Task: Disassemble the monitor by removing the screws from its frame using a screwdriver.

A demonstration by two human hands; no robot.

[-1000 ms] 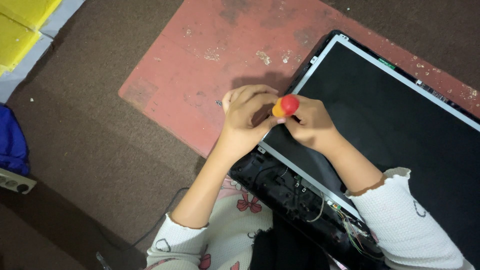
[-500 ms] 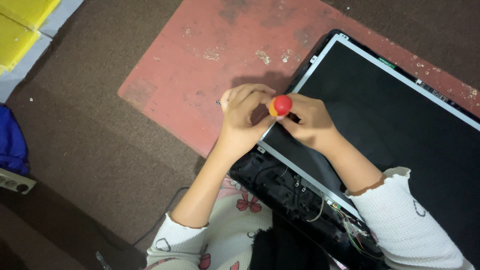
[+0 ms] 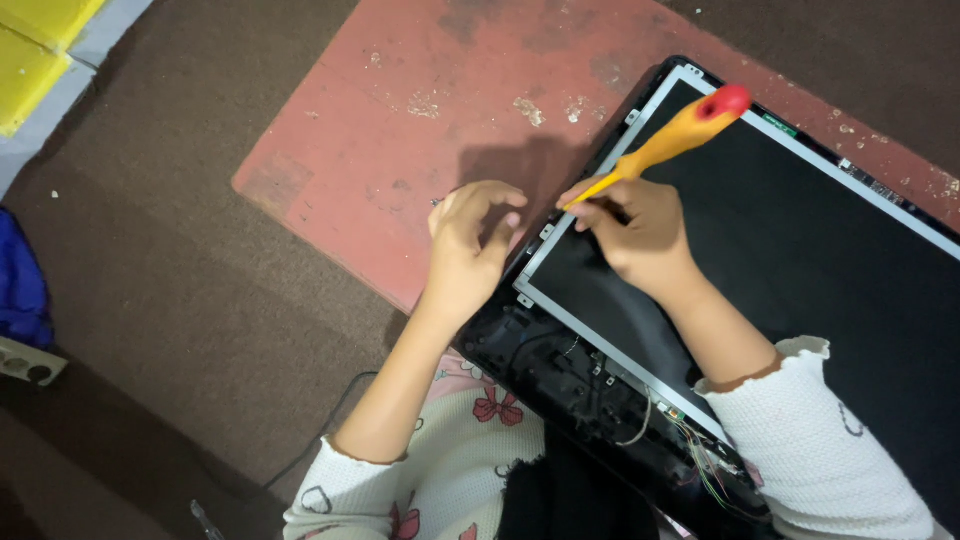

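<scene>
Presently, my stock of what lies about the laptop screen panel [image 3: 800, 270], which serves as landmark, a black pane in a thin silver frame, set slantwise.

Item one: my right hand [image 3: 640, 232], resting on the panel's near-left part, just inside the frame. Fingers curled closed around the metal shaft of a screwdriver [image 3: 665, 142].

Item two: that screwdriver, with an orange-yellow handle and a red cap. The handle slants up and away over the panel's far-left corner. Its tip is hidden under my fingers at the frame's left edge, so I cannot tell what it touches.

Item three: my left hand [image 3: 468, 250], just left of the panel's left edge. Fingers loosely bent, thumb and forefinger drawn near each other. Whether something small is pinched there I cannot tell; nothing large is held.

Item four: black laptop lid shell [image 3: 560, 375], under and nearer than the panel, with loose coloured wires [image 3: 715, 465] at the panel's near corner.

Item five: red mat [image 3: 420, 130], worn and flecked, left of and beyond the panel, under its far corner.

Item six: brown carpet [image 3: 170, 260], left of the mat.

Item seven: yellow sheets [image 3: 35, 45], well away to the far left.

Item eight: blue cloth [image 3: 20, 285], well away at the left edge.
</scene>
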